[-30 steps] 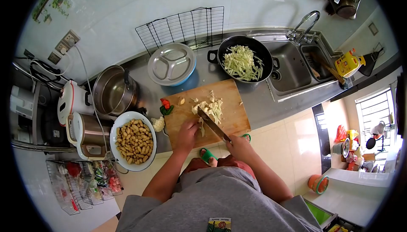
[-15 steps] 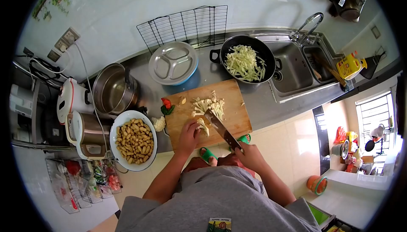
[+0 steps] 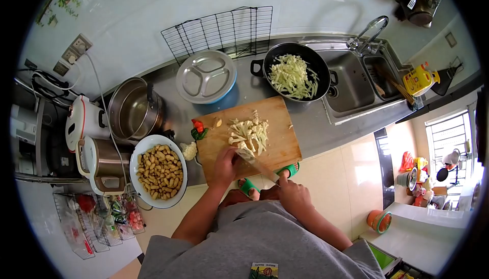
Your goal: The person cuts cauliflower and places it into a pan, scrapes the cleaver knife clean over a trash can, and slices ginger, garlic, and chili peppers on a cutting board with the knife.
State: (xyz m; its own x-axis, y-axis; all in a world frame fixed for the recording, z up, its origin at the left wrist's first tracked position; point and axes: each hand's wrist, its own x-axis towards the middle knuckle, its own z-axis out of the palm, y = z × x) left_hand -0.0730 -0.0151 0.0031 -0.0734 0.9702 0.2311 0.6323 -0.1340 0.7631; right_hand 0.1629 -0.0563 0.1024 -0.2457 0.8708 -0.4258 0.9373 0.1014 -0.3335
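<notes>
My right hand point(image 3: 294, 195) is wrapped round the handle of a kitchen knife point(image 3: 262, 168), whose blade points up and left across the near part of the wooden cutting board point(image 3: 282, 126). My left hand point(image 3: 225, 164) rests curled at the board's near edge, its fingers pressed on a piece of cauliflower point(image 3: 246, 151) that the blade partly covers. Just beyond the blade lies a heap of cut cauliflower point(image 3: 249, 132). A red and green pepper point(image 3: 198, 128) and a small yellowish piece point(image 3: 218, 122) sit at the board's far left. More cauliflower point(image 3: 189, 150) lies beside the board.
A black pan point(image 3: 326, 70) of shredded pale vegetable stands beside the sink point(image 3: 344, 88). Behind the board is a divided metal plate point(image 3: 206, 77) on a blue container. To the left are a white bowl point(image 3: 136, 177) of peanuts, a steel pot point(image 3: 135, 108) and a cooker point(image 3: 104, 159).
The knife has come down and toward me, from over the cut heap onto the cauliflower piece by my left fingers. My right hand has shifted slightly left and nearer my body.
</notes>
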